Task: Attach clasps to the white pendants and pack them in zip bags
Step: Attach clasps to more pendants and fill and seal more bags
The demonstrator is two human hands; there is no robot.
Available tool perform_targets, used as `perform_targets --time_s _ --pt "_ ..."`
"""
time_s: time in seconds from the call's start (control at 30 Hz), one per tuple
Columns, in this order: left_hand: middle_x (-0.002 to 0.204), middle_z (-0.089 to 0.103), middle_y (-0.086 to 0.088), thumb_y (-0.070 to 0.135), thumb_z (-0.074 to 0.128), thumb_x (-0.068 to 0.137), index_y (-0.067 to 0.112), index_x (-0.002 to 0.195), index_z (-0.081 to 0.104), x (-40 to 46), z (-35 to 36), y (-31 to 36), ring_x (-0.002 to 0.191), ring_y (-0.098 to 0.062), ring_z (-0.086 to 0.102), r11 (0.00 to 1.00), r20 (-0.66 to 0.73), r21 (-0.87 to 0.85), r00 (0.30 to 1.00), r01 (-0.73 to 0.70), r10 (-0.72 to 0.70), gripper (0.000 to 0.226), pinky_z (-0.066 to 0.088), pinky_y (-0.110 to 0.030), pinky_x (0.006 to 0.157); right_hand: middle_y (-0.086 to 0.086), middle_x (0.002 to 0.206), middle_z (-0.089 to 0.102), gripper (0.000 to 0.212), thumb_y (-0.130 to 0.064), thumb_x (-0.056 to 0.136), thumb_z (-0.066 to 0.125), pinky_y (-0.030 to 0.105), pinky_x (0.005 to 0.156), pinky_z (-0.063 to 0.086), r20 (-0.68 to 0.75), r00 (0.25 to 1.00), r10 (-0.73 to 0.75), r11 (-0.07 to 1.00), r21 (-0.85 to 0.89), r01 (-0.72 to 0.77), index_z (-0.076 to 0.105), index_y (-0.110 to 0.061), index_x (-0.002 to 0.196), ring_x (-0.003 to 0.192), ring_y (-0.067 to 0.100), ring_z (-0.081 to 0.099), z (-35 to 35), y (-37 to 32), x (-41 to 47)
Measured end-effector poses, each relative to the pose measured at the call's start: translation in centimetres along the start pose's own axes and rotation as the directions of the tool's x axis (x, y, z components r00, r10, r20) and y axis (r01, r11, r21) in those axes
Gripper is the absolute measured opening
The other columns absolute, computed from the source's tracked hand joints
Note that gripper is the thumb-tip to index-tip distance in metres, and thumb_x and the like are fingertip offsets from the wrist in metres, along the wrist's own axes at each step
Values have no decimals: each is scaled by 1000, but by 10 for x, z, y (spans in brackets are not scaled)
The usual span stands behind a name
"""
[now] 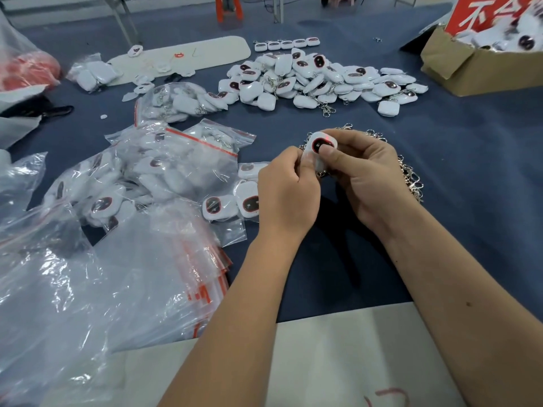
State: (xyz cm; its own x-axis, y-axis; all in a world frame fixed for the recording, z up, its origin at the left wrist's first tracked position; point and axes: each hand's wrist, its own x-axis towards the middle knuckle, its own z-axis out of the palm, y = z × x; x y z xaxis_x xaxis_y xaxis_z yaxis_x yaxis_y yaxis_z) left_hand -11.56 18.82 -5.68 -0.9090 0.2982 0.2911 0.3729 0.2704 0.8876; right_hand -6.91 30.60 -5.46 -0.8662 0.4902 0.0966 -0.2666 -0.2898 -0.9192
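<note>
Both hands' grip pinching one white pendant (322, 146), L hand (286, 192), R hand (363, 177), above clasp pile (411, 179)

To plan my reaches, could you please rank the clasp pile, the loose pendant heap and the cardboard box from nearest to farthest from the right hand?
1. Clasp pile, just behind the right hand.
2. Loose pendant heap, farther back, centre.
3. Cardboard box, far right corner.

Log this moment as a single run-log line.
step: fitting clasp | left hand and right hand: both pinch one white pendant | clasp pile: behind right hand | zip bags: left, some filled
</note>
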Motion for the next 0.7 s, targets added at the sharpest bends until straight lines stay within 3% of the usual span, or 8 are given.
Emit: perform_targets --time_s 0.2,0.43,0.6,0.7 --pt "68 64 2 25 52 106 15 72 54 0 -1 0 70 -23 63 999 18 27 999 -35 34 35 50 -45 66 16 99 74 17 3 92 72 36 87 58 -21 999 -49 993 -106 46 74 -2 108 90 27 68 2 4 2" --pt "62 56 9 21 55 104 27 68 46 0 0 -2 61 -12 49 986 40 129 994 -105 100 37 34 -30 56 10 91 75 16 8 91 69 36 87 58 -36 999 -33 993 -111 29 73 -5 100 86 24 69 2 5 2" --pt "64 59 7 21 55 104 20 69 50 0 0 -3 63 -18 52 986 56 132 994 -97 90 36 38 -35 58 9 90 75 18 8 91 68 38 87 58 -41 998 -36 991 -128 30 73 -8 99 86 23 69 2 5 2" --pt "62 57 7 23 54 105 25 65 47 1 0 -1 63 -18 53 995 47 85 998 -50 46 41 39 -34 58 15 100 74 17 4 94 67 42 91 56 -10 999 -37 987 -158 35 71 -4 109 92 27 68 3 6 3"
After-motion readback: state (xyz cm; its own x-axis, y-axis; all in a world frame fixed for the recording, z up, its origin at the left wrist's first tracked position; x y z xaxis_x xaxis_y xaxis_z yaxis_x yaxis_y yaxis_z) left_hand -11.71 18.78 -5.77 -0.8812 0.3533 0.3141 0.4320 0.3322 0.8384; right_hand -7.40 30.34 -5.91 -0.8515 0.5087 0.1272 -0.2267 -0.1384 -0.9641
